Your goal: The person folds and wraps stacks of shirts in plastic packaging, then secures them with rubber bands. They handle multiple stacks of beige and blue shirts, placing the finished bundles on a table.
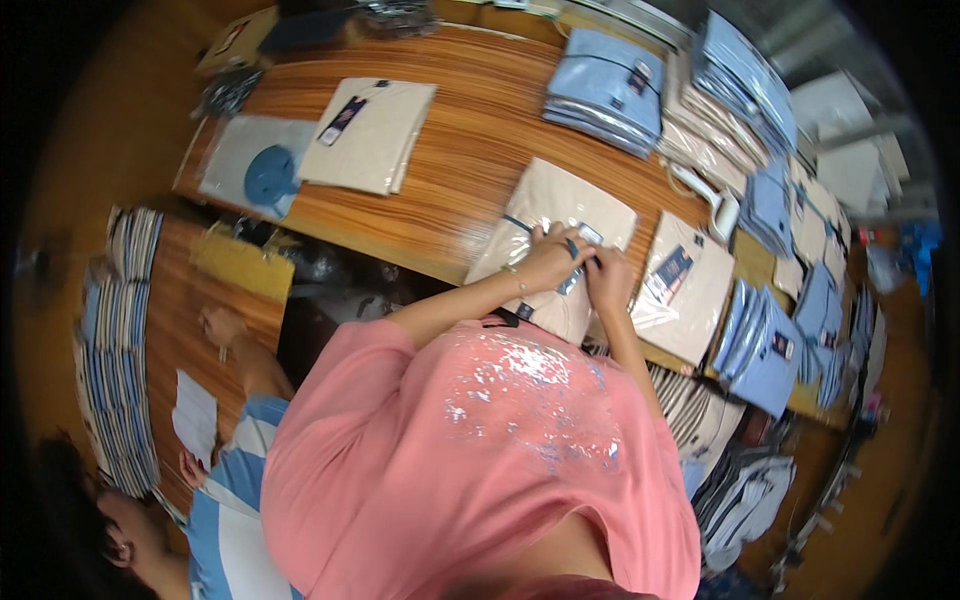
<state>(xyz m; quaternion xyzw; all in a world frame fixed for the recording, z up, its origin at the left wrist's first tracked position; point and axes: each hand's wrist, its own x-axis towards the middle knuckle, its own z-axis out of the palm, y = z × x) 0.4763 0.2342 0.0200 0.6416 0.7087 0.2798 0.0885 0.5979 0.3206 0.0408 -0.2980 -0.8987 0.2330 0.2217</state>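
Note:
A folded beige garment in a clear plastic bag [540,190] lies before me at the table's front edge, a dark band across its left part. My left hand [552,258] rests on it with fingers spread over the plastic; something dark blue shows at its fingers. Close beside it, my right hand [608,282] has its fingers closed near the label; what they hold is too small to make out. Just right of the hands lies another bagged beige garment [705,290] with a dark tag. An unbagged folded beige garment [375,125] with a dark tag lies farther left.
Bagged light-blue garments [600,85] are stacked at the back right, with a white handheld device [722,210] nearby. More blue bundles [760,350] lie at right. A blue round object [270,175] sits on clear bags at left. A co-worker's hand [222,325] is over the left table.

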